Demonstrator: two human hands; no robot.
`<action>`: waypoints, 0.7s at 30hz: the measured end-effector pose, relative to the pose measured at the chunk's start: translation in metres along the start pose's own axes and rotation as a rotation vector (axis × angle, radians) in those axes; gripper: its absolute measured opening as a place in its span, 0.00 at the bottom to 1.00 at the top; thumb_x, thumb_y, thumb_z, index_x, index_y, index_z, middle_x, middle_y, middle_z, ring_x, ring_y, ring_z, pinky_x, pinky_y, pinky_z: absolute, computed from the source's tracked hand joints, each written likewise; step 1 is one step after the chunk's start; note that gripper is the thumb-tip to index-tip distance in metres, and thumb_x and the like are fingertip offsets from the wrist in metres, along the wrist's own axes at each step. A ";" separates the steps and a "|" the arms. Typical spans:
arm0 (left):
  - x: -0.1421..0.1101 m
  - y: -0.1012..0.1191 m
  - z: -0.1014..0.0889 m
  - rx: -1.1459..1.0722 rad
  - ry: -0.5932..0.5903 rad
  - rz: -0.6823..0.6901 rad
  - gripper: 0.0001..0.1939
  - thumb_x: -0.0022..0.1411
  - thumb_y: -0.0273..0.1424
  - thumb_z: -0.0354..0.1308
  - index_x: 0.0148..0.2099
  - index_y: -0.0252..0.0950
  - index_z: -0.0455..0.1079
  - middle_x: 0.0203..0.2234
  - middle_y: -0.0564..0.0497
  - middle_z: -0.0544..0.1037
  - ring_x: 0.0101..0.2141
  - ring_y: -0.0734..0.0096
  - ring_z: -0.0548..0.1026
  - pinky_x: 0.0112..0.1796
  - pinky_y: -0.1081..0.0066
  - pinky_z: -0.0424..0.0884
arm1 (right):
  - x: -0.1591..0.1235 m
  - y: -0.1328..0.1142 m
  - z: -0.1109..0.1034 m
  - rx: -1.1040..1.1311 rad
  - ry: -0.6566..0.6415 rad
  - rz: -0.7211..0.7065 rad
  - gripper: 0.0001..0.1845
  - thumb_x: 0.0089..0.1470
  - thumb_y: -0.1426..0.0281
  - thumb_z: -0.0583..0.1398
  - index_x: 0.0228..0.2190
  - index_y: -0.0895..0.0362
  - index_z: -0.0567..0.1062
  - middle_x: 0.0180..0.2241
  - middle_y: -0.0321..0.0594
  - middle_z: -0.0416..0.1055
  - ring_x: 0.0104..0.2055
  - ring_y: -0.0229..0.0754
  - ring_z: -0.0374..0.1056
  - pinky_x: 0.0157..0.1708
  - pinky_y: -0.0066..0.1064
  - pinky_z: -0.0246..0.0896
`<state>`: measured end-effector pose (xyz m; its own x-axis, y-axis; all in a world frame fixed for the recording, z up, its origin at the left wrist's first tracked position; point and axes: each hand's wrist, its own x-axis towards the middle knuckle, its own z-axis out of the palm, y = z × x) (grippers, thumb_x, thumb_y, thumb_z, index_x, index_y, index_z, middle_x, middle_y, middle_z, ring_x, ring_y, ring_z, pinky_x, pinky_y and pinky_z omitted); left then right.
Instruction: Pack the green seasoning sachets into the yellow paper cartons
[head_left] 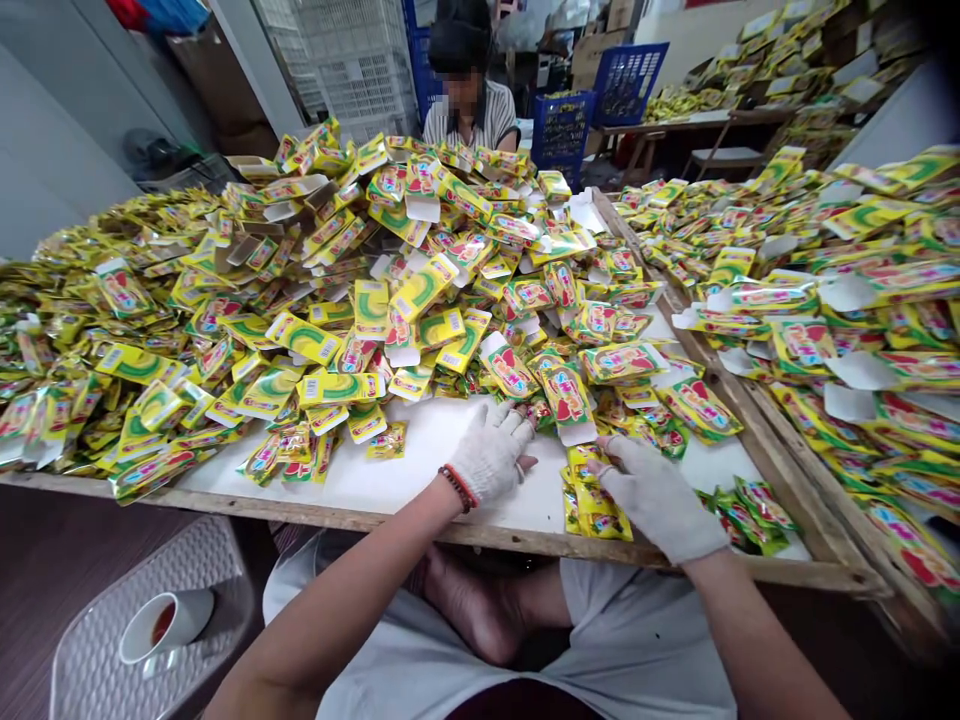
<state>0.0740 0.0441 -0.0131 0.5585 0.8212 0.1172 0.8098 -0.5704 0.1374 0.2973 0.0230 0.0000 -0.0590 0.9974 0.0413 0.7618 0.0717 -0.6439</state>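
My left hand (491, 455), in a white fingerless glove with a beaded bracelet at the wrist, lies palm down on the white tabletop. Its fingers stretch forward and touch the front of the pile, where their tips are partly hidden. My right hand (664, 495), gloved alike, is at the table's front edge with thumb and finger closing on small yellow packets (600, 505). Just beyond it an upright yellow-and-red box (568, 400) leans on the pile with its white flap down. Green packets (750, 515) lie to the right of that hand.
A large heap of yellow boxes (330, 340) covers the table, whose wooden rim (360, 518) runs along the front. More boxes (810, 345) lie beyond the divider at right. A cup (184, 615) stands on a stool (90, 650). A person (487, 105) sits opposite, near blue crates (559, 130).
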 end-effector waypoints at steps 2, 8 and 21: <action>-0.005 0.004 -0.002 0.041 -0.029 -0.019 0.28 0.61 0.40 0.55 0.59 0.32 0.60 0.56 0.37 0.66 0.59 0.47 0.57 0.57 0.44 0.51 | 0.002 0.002 0.008 -0.134 -0.051 -0.030 0.14 0.51 0.65 0.58 0.38 0.58 0.75 0.42 0.50 0.69 0.45 0.50 0.65 0.46 0.39 0.58; -0.056 0.003 -0.022 0.086 -0.031 -0.087 0.14 0.62 0.39 0.53 0.45 0.35 0.69 0.44 0.42 0.73 0.54 0.51 0.63 0.54 0.51 0.56 | 0.007 0.014 0.010 -0.224 -0.131 -0.006 0.14 0.51 0.65 0.59 0.39 0.58 0.72 0.42 0.48 0.67 0.43 0.46 0.65 0.43 0.34 0.58; -0.028 -0.006 -0.033 -0.025 -0.080 -0.292 0.06 0.57 0.31 0.55 0.38 0.36 0.70 0.35 0.45 0.75 0.37 0.58 0.73 0.38 0.62 0.65 | 0.010 0.011 0.001 0.029 -0.115 0.094 0.19 0.41 0.65 0.65 0.35 0.55 0.65 0.28 0.35 0.68 0.28 0.39 0.64 0.28 0.29 0.57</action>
<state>0.0478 0.0236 0.0153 0.3157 0.9488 -0.0089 0.9341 -0.3091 0.1785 0.3049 0.0338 -0.0076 -0.0632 0.9922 -0.1071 0.7483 -0.0239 -0.6629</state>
